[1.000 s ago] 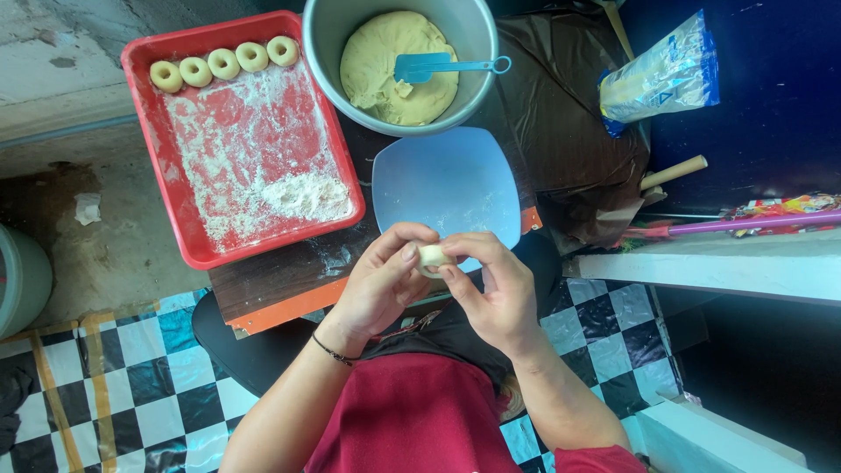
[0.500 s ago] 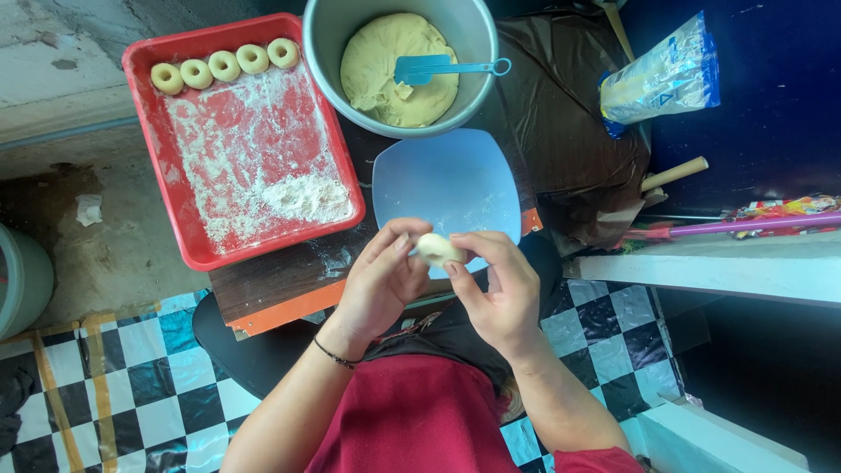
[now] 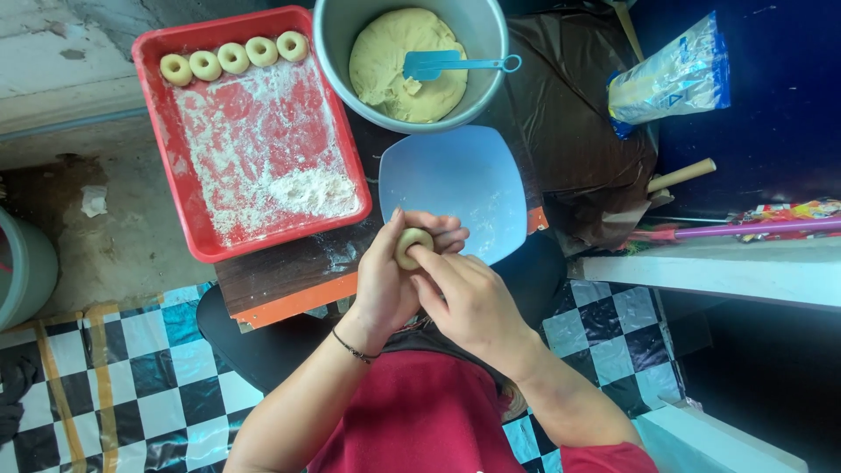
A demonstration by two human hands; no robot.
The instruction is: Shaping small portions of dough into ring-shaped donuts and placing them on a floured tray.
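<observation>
The left hand cups a small dough piece with its fingers curled behind it, and the right hand grips the same piece from the front, one finger pressing at its middle; so both hands are closed on the dough and none is free. To do this step well, I judge the pressure should be gentle and go straight into the centre, with the piece turned a little between pushes, so that the ring gets an even wall and does not tear on one side; a bit of flour on the fingers would help against sticking. The dough piece is held in the air above the near edge of the worktop, just before the blue plate and close to the body. It looks pale yellow, smooth and soft, round like a thick small disc; whether the hole already goes through I cannot tell, because the finger covers it. Five finished rings lie in one row at the far side of the red tray, each with a clear hole, and the tray bottom is dusted with flour in a loose heap. Beside the tray a metal bowl holds the large dough mass with a blue spatula resting on it
</observation>
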